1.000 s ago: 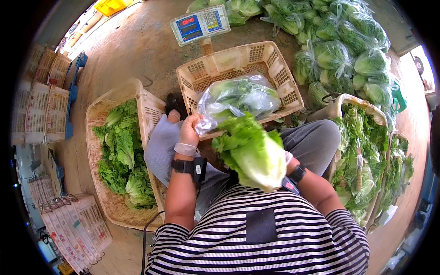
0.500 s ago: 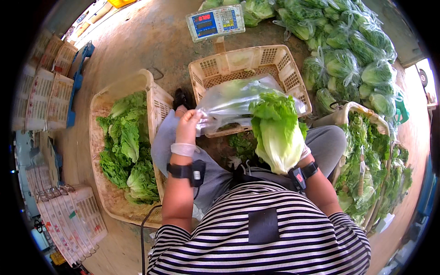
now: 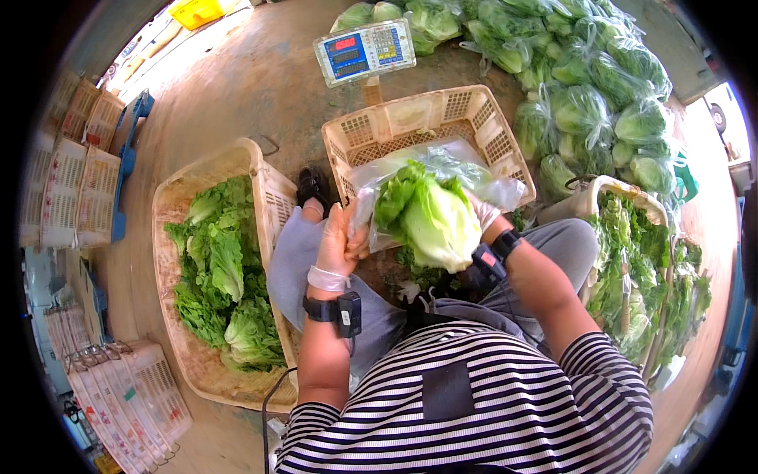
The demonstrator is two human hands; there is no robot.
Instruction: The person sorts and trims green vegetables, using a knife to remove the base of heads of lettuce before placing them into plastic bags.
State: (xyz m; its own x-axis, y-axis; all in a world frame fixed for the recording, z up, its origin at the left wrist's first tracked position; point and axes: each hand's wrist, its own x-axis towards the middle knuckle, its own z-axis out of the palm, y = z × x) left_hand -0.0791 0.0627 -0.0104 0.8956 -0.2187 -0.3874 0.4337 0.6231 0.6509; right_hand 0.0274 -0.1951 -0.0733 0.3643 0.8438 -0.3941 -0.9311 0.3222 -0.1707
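Observation:
My left hand (image 3: 345, 237) is closed on the edge of a clear plastic bag (image 3: 501, 192). The bag stretches to the right, over the near part of a beige plastic crate (image 3: 353, 144) in front of me. Against the bag's mouth my right hand (image 3: 482, 212) holds a head of lettuce (image 3: 444, 223), its leafy top tilted left and its pale base toward me. The lettuce hides most of my right fingers. Whether its leaves are inside the bag or only in front of it, I cannot tell.
A tall crate (image 3: 167, 308) of loose lettuce (image 3: 225, 265) stands left; a basket (image 3: 628, 189) of leaves stands right. Behind the middle crate is a scale display (image 3: 365, 52). Bagged lettuces (image 3: 584, 110) are piled at the far right. Stacked crates (image 3: 75, 178) stand far left.
My right hand has brought the lettuce up and left to the bag, tipping its leafy top leftward. My left hand has shifted slightly right and down. The scale's lit digits have changed.

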